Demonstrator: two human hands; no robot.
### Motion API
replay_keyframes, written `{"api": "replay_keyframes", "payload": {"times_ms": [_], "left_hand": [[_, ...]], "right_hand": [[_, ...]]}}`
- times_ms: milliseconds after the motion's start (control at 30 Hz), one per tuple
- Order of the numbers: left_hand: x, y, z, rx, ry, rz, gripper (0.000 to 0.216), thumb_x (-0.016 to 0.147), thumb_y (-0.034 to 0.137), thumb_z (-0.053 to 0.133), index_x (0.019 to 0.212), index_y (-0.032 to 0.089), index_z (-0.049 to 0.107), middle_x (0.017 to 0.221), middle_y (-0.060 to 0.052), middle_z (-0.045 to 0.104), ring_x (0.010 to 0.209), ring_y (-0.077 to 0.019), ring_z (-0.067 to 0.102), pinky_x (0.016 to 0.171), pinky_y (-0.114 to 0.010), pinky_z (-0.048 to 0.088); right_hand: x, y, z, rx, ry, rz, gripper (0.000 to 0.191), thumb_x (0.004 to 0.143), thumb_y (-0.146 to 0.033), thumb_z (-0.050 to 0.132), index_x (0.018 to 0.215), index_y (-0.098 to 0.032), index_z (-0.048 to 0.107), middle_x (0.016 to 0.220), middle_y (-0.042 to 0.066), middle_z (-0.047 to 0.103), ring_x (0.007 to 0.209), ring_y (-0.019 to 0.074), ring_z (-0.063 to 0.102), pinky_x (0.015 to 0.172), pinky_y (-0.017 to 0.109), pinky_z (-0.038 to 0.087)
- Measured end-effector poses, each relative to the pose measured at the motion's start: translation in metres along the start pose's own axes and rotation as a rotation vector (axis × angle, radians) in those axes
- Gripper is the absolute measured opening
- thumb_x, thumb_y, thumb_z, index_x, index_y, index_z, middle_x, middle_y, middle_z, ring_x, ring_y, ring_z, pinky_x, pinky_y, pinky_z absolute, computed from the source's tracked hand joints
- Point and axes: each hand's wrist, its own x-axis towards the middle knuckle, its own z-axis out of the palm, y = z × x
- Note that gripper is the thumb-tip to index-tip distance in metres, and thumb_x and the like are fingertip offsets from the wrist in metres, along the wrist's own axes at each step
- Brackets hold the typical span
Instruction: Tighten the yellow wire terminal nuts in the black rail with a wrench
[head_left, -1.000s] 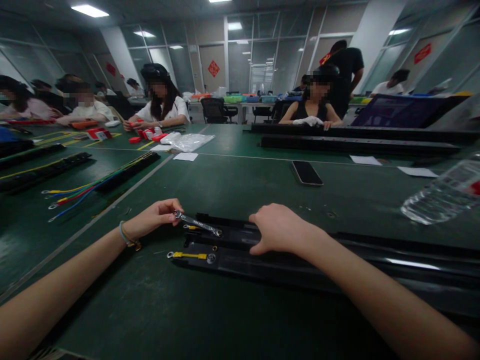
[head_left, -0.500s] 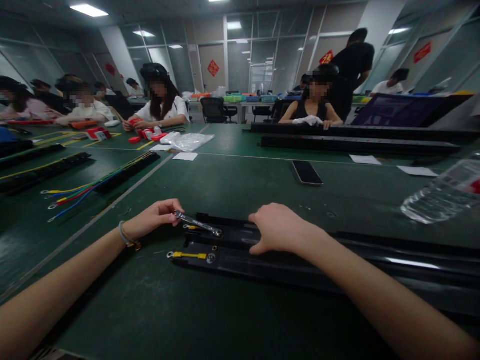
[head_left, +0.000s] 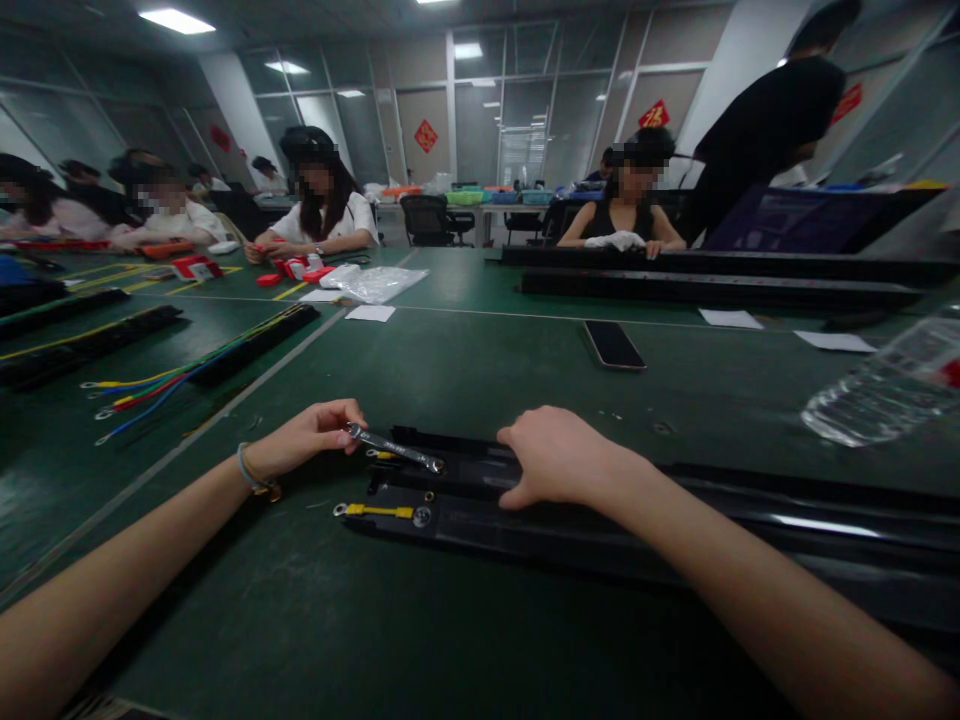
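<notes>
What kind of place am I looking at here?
Probably an assembly workshop: the left hand holds a wrench at a long black strip, ring-ended wires lie on the green table, and other people sit at its far side.

And the right hand (head_left: 566, 455) masks part of the black rails (head_left: 480, 525), bottle (head_left: 881, 385) cut by the right edge, wrench (head_left: 397, 449) lettering too tiny!

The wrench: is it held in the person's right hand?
No, the wrench is in the grip of the left hand, while the right hand is apart from it.
</notes>
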Motion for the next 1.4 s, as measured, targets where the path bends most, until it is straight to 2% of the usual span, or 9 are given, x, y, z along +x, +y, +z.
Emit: {"api": "replay_keyframes", "payload": {"times_ms": [400,633,800,867,933,1100,1267,1400], "left_hand": [[-0.001,0.003,0.0,0.045,0.002,-0.038,0.019,0.072,0.029,0.06,0.079,0.013,0.052,0.067,0.001,0.051,0.059,-0.0112,0.046,0.056,-0.023,0.036],[0.001,0.01,0.007,0.21,-0.08,-0.058,0.013,0.075,0.027,0.056,0.075,0.014,0.057,0.069,-0.001,0.053,0.062,-0.0134,0.048,0.057,-0.023,0.037],[0.002,0.014,0.02,0.371,0.025,-0.021,0.017,0.079,0.027,0.049,0.068,0.014,0.053,0.064,0.001,0.05,0.059,-0.0126,0.044,0.056,-0.022,0.035],[0.003,0.013,0.023,0.389,0.019,-0.026,0.017,0.079,0.027,0.049,0.067,0.015,0.052,0.062,0.002,0.048,0.058,-0.0123,0.043,0.054,-0.021,0.034],[0.005,0.012,0.024,0.364,0.025,-0.003,0.019,0.079,0.028,0.048,0.066,0.015,0.05,0.062,0.002,0.047,0.057,-0.012,0.042,0.053,-0.021,0.034],[0.007,0.007,0.021,0.281,0.128,-0.014,0.027,0.079,0.034,0.047,0.06,0.016,0.043,0.053,0.005,0.036,0.047,-0.0091,0.032,0.045,-0.02,0.026],[0.006,0.005,0.02,0.078,0.169,-0.094,0.024,0.079,0.033,0.05,0.063,0.016,0.044,0.053,0.006,0.035,0.043,-0.0068,0.03,0.04,-0.018,0.021],[0.006,0.002,0.017,-0.092,0.167,-0.067,0.02,0.079,0.032,0.053,0.07,0.015,0.047,0.053,0.006,0.037,0.042,-0.0064,0.033,0.04,-0.018,0.023]], "right_hand": [[-0.001,0.0,-0.001,0.02,-0.007,-0.003,0.062,0.055,-0.052,0.06,0.104,-0.012,0.06,0.085,0.012,0.065,0.076,0.0248,0.058,0.064,0.036,0.047],[0.0,0.002,0.001,0.034,-0.008,-0.002,0.061,0.055,-0.053,0.06,0.102,-0.013,0.061,0.086,0.011,0.064,0.076,0.0247,0.058,0.064,0.036,0.047],[0.002,0.008,0.002,0.057,0.004,-0.046,0.066,0.053,-0.058,0.058,0.103,-0.014,0.061,0.085,0.011,0.065,0.075,0.0247,0.058,0.063,0.036,0.047],[0.002,0.009,0.002,0.058,0.014,-0.049,0.067,0.053,-0.059,0.057,0.103,-0.014,0.06,0.086,0.011,0.065,0.076,0.0247,0.058,0.063,0.036,0.047],[0.001,0.01,0.002,0.067,0.014,-0.052,0.067,0.054,-0.058,0.057,0.103,-0.014,0.06,0.087,0.011,0.064,0.077,0.0243,0.058,0.064,0.036,0.046],[0.0,0.011,0.002,0.074,0.005,-0.051,0.067,0.054,-0.06,0.056,0.105,-0.015,0.06,0.088,0.011,0.064,0.078,0.0244,0.057,0.065,0.036,0.046],[0.0,0.011,0.003,0.064,0.016,-0.063,0.066,0.055,-0.06,0.056,0.102,-0.014,0.061,0.086,0.011,0.064,0.077,0.024,0.058,0.065,0.035,0.046],[0.0,0.012,0.003,0.06,0.018,-0.058,0.064,0.055,-0.06,0.055,0.1,-0.015,0.061,0.084,0.01,0.064,0.075,0.0233,0.058,0.063,0.034,0.046]]}}
